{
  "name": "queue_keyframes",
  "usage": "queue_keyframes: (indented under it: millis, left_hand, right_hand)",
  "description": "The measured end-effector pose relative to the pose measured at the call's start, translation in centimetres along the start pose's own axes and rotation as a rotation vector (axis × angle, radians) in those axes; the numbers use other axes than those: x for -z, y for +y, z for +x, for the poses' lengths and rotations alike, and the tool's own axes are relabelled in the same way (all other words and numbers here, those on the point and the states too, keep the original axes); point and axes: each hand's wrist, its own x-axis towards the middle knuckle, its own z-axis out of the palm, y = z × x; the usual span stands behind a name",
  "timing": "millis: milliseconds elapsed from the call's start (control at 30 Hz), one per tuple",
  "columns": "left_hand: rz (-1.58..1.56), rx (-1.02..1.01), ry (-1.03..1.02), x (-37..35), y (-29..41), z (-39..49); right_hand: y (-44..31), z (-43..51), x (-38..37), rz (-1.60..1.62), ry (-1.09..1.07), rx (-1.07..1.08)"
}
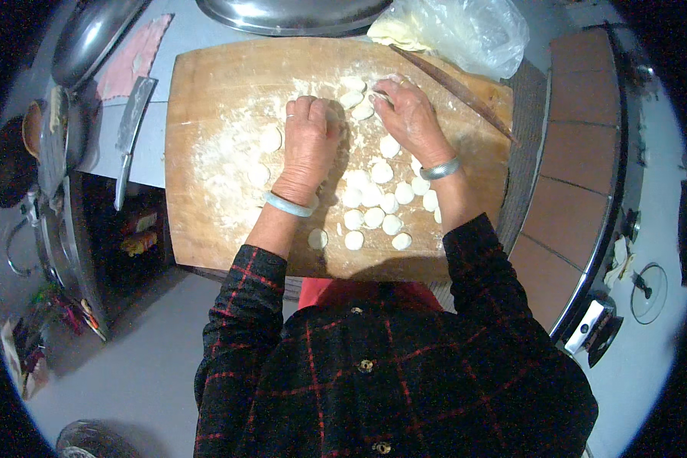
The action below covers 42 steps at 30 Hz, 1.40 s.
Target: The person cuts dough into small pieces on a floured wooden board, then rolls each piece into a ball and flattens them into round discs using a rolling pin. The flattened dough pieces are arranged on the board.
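A floured wooden board [206,240] lies before me. My left hand [311,134] is palm down on its upper middle, fingers bent; what is under the palm is hidden. My right hand [409,117] is at the upper right, thumb and fingertips beside a small cluster of dough discs [352,100]; I cannot tell whether the fingertips pinch one. Between and below my hands lie several round dough discs [374,217], some touching. Left of my left hand are two more, one dough disc [271,139] above the other. A tapered wooden rolling pin [455,91] rests slanted along the board's upper right.
A cleaver [131,131] lies left of the board beside a pink cloth [140,57]. Beyond the far edge stand a large metal pan [292,17] and a clear plastic bag [475,34]. Brown tiles [578,149] edge the counter on the right.
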Motion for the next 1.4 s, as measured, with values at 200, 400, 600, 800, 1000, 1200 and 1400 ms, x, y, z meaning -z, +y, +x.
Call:
queue_keyframes:
  millis: [200, 400, 600, 800, 1000, 1200, 1400]
  left_hand:
    - [-0.222, 0.153, 0.026, 3.1, 0.1, -0.4]
    - [-0.301, 0.392, 0.214, 7.5, -2.7, -2.0]
    - [-0.207, 0.357, 0.243, 7.1, -4.0, -3.8]
    - [-0.227, 0.111, 0.152, 4.5, -0.8, -2.0]
    - [-0.052, -0.152, 0.009, -0.4, 1.7, 1.2]
    - [-0.002, -0.13, -0.044, -1.2, 1.3, 1.5]
    - [0.067, -0.093, -0.148, -0.5, 1.4, 1.4]
  right_hand:
    - [-1.9, 1.4, 1.0, 0.078, 0.071, 0.072]
    - [-8.2, 5.3, -7.0, -0.074, 0.006, 0.404]
    - [-8.2, 5.7, -10.4, -0.082, -0.094, 0.364]
    - [-3.4, 4.0, -0.4, 0.387, 0.051, -0.022]
    - [2.0, 0.8, 0.8, -0.129, -0.135, 0.237]
    - [2.3, -0.1, 2.5, -0.12, -0.148, -0.029]
    - [4.2, -0.5, 3.7, -0.109, -0.12, 0.172]
